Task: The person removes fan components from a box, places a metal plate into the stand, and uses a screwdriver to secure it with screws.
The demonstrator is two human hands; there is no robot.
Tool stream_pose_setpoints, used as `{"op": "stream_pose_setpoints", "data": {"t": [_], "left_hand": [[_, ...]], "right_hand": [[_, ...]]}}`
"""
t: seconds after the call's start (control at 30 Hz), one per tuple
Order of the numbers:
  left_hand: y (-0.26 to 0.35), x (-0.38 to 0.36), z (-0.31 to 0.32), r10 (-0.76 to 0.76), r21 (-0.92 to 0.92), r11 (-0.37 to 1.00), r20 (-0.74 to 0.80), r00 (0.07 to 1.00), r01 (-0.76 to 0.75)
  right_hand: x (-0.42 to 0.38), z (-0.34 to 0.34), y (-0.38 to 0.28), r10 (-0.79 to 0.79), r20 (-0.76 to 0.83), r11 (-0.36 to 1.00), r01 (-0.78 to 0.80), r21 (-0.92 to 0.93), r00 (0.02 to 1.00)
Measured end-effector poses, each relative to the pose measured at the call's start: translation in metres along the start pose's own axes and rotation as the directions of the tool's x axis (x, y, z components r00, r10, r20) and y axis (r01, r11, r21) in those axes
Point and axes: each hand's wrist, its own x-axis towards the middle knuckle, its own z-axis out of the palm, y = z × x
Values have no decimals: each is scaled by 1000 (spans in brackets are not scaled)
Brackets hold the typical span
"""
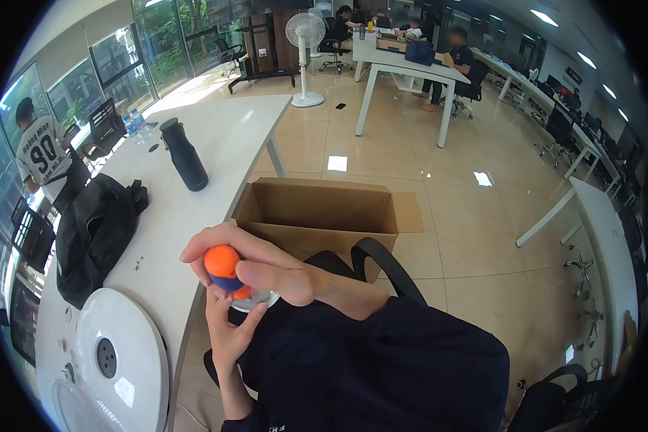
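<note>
My right hand [273,275] is wrapped round a screwdriver [222,263], whose rounded handle is orange with a dark blue band. The handle's end faces up towards me, and the tip is hidden beneath the hands. Just below, my left hand [229,327] grips a small round white part [255,302] between thumb and fingers, close to my lap. Most of that part is covered by the right hand and wrist. Both hands are just off the table's right edge.
On the white table [216,137] are a large white disc [133,331] with a dark centre, a black bag [101,230] and a dark bottle [185,155]. An open cardboard box [317,234] stands beyond my hands, near a chair armrest [385,263]. A white fan [306,57] and seated people are farther off.
</note>
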Motion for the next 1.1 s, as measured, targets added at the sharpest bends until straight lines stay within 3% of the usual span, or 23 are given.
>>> {"op": "stream_pose_setpoints", "data": {"t": [0.07, 0.13, 0.2, 0.33, 0.37, 0.4, 0.47, 0.53, 0.57, 0.73, 0.8, 0.87, 0.93, 1.0, 1.03, 1.1], "left_hand": [[-1, -4, -2, 3, 38, 999, 21, 1000, -4], [0, -8, 0, 7, 73, 997, 45, 999, -11], [4, -11, 4, -96, -90, 991, 17, 995, 97], [-1, -15, 5, -85, -107, 991, -34, 996, 80], [1, -13, 3, -4, 1, 1000, -2, 1000, 4], [2, -12, 1, 73, 105, 991, 39, 997, -77], [-4, -16, 1, 51, 72, 996, 35, 998, -53], [-5, -21, 3, 31, 34, 999, 38, 999, -32], [-2, -23, 6, -14, -2, 1000, 1, 1000, 14], [-6, -21, 2, -83, -95, 992, 8, 996, 84], [-1, -16, -3, 34, 100, 994, 77, 996, -42], [-2, -15, -2, 28, 69, 997, 59, 998, -32], [-1, -17, 0, 19, 43, 999, 34, 999, -20], [-1, -26, 1, -224, -142, 966, -31, 974, 218], [0, -29, -1, -235, -138, 964, -36, 971, 228], [3, -32, -4, -340, -106, 937, -50, 939, 333]], "right_hand": [[0, 1, -1, 42, -9, 996, -42, -82, 999], [2, 10, 0, -50, -62, 995, 45, -85, 997], [-1, 11, -3, -66, -13, 996, 65, -54, 998], [-4, 13, -3, -45, 3, 985, 45, -168, 999], [-3, 14, -7, -47, 7, 985, 48, -167, 999], [-2, 14, -13, 41, 33, 990, -36, -133, 999], [-1, 16, -12, 126, 59, 987, -120, -105, 990], [0, 20, -1, -109, -22, 981, 104, -167, 994], [-1, 21, -4, -110, -23, 980, 104, -170, 994], [0, 24, -5, -3, -73, 991, -7, -131, 997], [6, 19, -12, 60, -11, 993, -61, -104, 998], [8, 18, -10, 118, 49, 990, -114, -77, 992], [10, 21, 4, -67, -16, 997, 66, -46, 998], [10, 22, -2, 4, 9, 1000, -4, 14, 1000], [9, 22, -3, 72, 36, 995, -74, 61, 997], [13, 20, 3, 35, 72, 999, -37, 32, 997]]}}
